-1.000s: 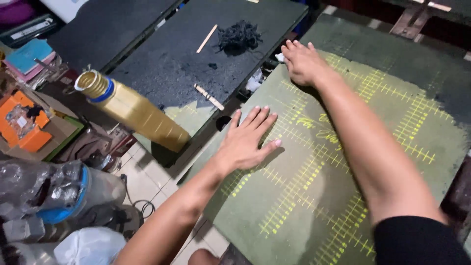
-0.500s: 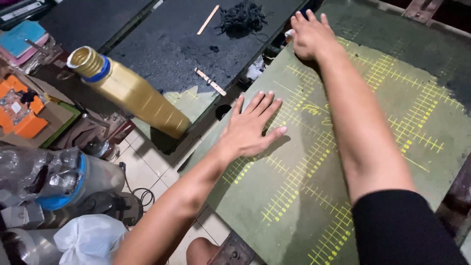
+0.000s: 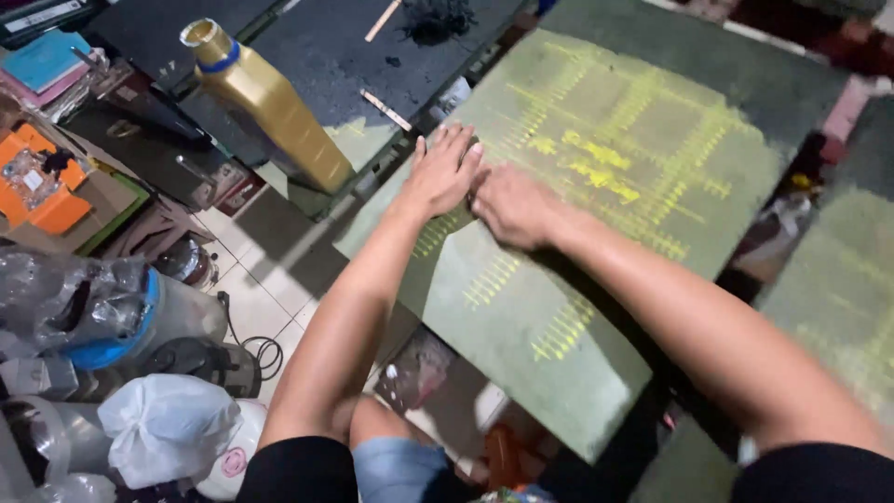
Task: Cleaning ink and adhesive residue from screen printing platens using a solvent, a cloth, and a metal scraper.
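A: Where are the fingers?

B: The left hand (image 3: 445,175) lies flat, fingers (image 3: 458,149) spread and pressed on the large green rectangular sheet with yellow printed grid marks (image 3: 605,168). The right hand (image 3: 512,205) sits just beside it, touching at the thumb side, palm down, fingers loosely curled against the same sheet. Neither hand grips anything.

A: And the sheet itself?

B: Directly beneath both palms, lying tilted across the bench (image 3: 326,65), its near corner overhanging toward the person's knees.

A: How far along does the work look?

B: I'd judge the sheet already printed and laid out, with smoothing or positioning in hand; whether more remains, I cannot tell.

A: What's around?

B: A gold plastic bottle with a blue neck band (image 3: 265,98) stands left of the hands, a thin wooden stick (image 3: 385,20) and black crumbs (image 3: 438,17) farther off
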